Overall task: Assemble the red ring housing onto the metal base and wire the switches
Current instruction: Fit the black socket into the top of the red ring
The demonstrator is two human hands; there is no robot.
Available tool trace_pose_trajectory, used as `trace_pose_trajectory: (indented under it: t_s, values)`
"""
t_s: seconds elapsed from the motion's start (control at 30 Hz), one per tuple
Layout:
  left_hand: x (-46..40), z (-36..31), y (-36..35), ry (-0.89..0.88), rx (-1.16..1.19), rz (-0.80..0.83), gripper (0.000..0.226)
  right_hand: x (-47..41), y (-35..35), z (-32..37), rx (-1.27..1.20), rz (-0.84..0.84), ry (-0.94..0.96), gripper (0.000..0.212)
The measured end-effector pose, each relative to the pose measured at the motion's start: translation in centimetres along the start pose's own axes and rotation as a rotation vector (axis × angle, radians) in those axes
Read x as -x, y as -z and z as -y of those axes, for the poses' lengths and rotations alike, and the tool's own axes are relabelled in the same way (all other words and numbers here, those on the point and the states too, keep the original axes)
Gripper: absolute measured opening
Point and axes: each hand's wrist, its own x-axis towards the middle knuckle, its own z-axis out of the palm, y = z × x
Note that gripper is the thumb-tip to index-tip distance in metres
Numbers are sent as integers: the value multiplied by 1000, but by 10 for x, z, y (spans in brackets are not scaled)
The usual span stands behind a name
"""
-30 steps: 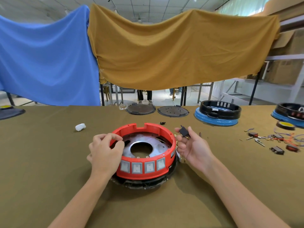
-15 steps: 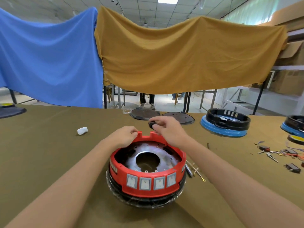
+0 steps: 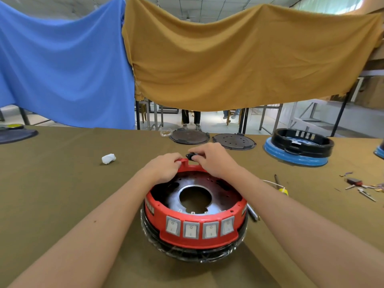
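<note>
The red ring housing sits on a dark base wrapped in clear film, with a metal plate with a round hole inside it. Several white rocker switches line its near face. My left hand grips the far rim of the housing beside a notch. My right hand pinches a small black part just over that notch at the far rim.
A white wad lies to the left. Two dark round lids and a black ring on a blue base stand at the back. Loose wires and connectors lie at the right, a yellow-tipped tool beside my right arm.
Both hands moved from the sides of the housing to its far rim. My right hand carried the small black part there. The camera came closer and over the housing.
</note>
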Motion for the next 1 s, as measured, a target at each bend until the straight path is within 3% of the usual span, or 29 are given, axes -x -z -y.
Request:
trace_pose_trajectory:
  t_s: [0.2,0.3,0.5,0.63,0.73,0.87,1.0]
  values:
    - [-11,-4,17,2,-59,135,27,1,0,1,40,22,13,27]
    - [-11,-4,9,-42,-76,84,19,-1,1,0,48,42,16,25]
    - [-9,2,0,-68,-2,3,23,-6,0,-2,87,96,28,27]
    - [-8,0,-3,-139,-73,-38,22,-4,0,-2,75,101,69,30]
    - [-7,0,-4,-176,-72,-74,22,-3,0,-4,-62,41,25,33]
    - [-3,-1,-2,-231,-12,-130,33,-8,5,-12,-502,-52,-275,43]
    - [-2,-2,0,-279,-20,-131,36,-10,6,-18,-560,1,-359,29]
